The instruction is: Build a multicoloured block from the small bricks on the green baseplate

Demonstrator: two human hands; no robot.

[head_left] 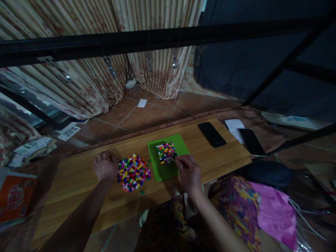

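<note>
Left hand (105, 167) curled shut beside loose brick pile (133, 172) near table's (78, 175) front edge; right hand (188, 171) fingertips pinched at brick patch (166, 152) on green baseplate (163, 172), mid-table; risk: the unbraced baseplate may slide if pressed.

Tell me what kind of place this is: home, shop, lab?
Likely a room in a home: striped curtains, a tiled floor, and a wooden table with a phone, a green baseplate and a pile of small coloured bricks.
</note>
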